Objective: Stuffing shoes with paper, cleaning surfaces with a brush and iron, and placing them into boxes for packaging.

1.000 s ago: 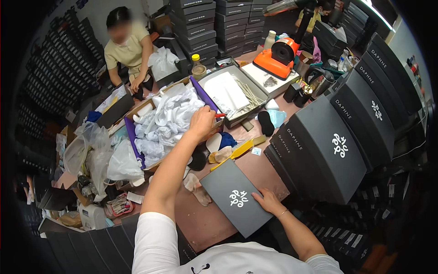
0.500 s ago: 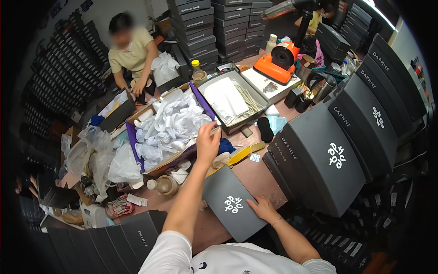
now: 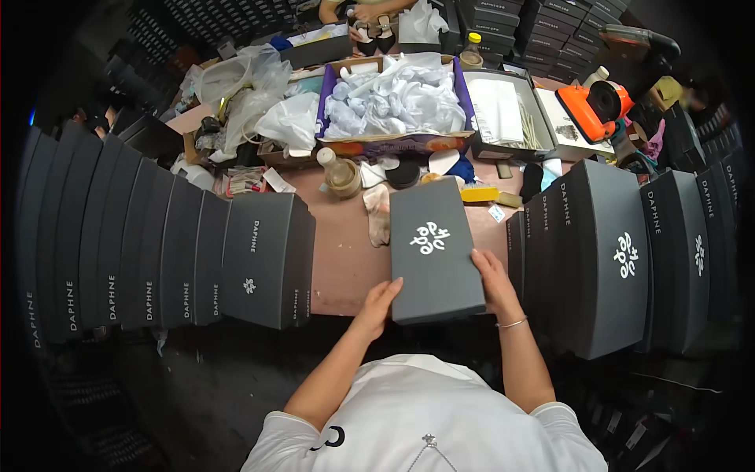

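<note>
While a row of dark grey shoe boxes [image 3: 157, 252] stands at the left, the left hand [image 3: 379, 303] grips the near left corner of a dark grey shoe box lid [image 3: 435, 248] lying on the brown table [image 3: 342, 252]. At its near right edge the right hand [image 3: 494, 277] clasps it, fingers spread. More stacked boxes [image 3: 621, 252] stand right.

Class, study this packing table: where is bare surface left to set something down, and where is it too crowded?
Bare tabletop lies between the row of dark boxes on the left and the grey box held by the left hand and right hand. The far side, around the bottle and tissue-filled carton, is crowded.
</note>
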`<state>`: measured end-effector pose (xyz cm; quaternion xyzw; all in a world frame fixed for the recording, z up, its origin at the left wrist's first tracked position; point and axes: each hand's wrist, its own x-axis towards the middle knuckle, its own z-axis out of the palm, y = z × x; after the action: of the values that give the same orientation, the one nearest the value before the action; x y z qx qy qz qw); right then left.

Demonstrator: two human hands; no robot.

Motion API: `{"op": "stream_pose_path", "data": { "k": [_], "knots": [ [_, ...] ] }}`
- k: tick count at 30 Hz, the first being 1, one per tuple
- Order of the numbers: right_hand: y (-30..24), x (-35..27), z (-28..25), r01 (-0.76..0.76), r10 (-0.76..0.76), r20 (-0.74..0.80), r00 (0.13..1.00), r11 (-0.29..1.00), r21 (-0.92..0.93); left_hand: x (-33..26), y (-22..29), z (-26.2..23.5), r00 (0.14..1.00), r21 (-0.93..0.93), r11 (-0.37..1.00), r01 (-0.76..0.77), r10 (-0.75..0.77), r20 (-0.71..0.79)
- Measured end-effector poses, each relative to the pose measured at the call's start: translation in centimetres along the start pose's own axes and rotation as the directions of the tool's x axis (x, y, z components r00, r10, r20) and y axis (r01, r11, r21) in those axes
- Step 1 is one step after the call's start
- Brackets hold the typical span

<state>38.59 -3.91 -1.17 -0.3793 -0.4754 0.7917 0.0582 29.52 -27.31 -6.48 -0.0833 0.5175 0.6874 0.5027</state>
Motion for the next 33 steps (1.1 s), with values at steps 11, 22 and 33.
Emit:
{"op": "stream_pose_path", "data": {
  "k": [11,22,33],
  "knots": [
    [4.9,-2.3,3.3,0.521,-0.194,0.492,0.849,0.153,-0.840,-3.4,4.3,-7.5,0.646,0.979,-0.201,0.038,0.752,0.129],
    [3.7,-1.8,2.4,0.562,-0.514,0.458,0.726,0.058,-0.825,1.7,3.1,-3.5,0.946,0.570,0.759,-0.315,0.199,0.257],
    [0.9,-3.9,8.8,0.606,-0.540,0.278,0.795,0.680,-0.413,2.2,3.7,0.2,0.923,0.039,0.995,0.094,-0.102,0.372]
  ]
}}
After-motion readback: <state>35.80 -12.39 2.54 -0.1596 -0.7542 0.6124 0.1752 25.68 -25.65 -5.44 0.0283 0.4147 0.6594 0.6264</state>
